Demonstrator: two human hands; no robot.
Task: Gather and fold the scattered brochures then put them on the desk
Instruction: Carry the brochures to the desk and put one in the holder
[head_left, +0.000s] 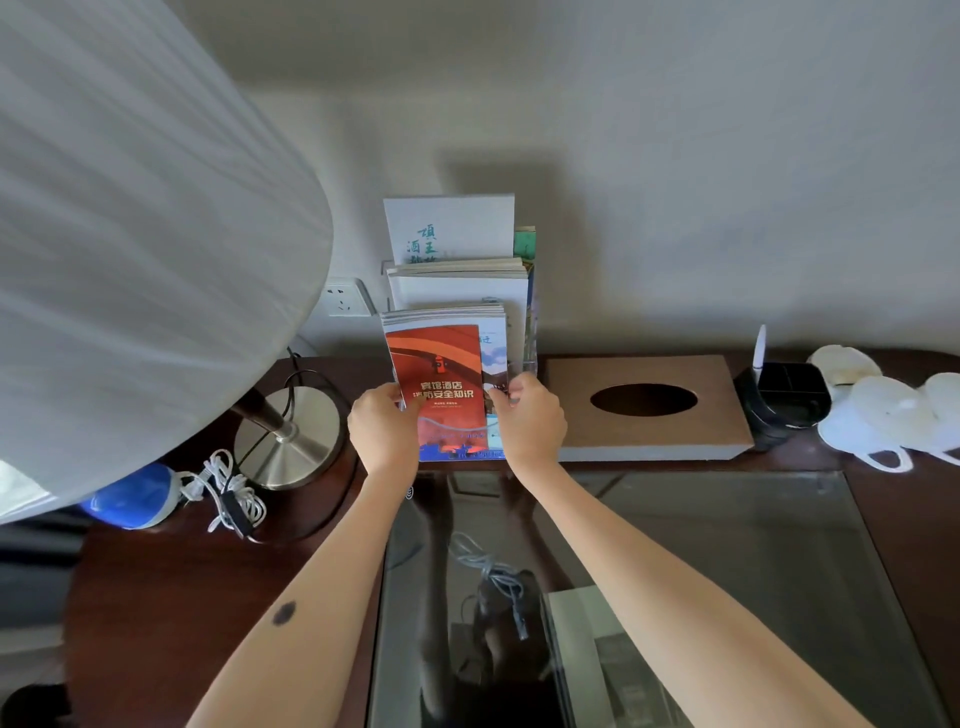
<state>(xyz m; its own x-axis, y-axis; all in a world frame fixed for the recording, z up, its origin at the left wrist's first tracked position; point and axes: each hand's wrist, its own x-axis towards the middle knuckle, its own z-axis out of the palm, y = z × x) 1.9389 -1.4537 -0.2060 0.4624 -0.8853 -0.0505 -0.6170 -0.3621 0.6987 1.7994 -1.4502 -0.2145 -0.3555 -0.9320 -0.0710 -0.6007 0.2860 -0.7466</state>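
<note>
Two hands: both on the front stack (496, 340) of brochures, one at each lower side edge
Left hand (384, 426): fingers curled round the stack's left edge, thumb on the red brochure (441, 384)
Right hand (530, 421): pinching the stack's right edge, fingertips on the cover
Red brochure: upright, faces the camera as the front sheet of that stack, white Chinese title
Rack (531, 332): clear, stepped, against the wall at the back of the desk (156, 597)
Rack front tier: the held stack; can't tell if its foot is in the rack or on the desk just in front
Rack middle tier: thick middle stack (457, 286), white faces, standing
Rack back tier: white brochure (452, 223) with green lettering, tallest, a greenish one behind its right edge
Tissue box (649, 410): just right of the rack, oval slot on top, dark inside, contents not visible
Black tray (784, 395): further right of the rack, past the tissue box, divided into compartments, a white item upright at its left side
White cloth items (893, 415): far right of the rack, piled
Lamp (285, 436): left of the rack, metal base, large white shade
Cord (228, 488): white, bundled, left of the rack by the lamp base, blue object (135, 493) beside it
Wall socket (345, 299): on the wall just left of the rack
Glass top (727, 571): on the desk, in front of the rack
</note>
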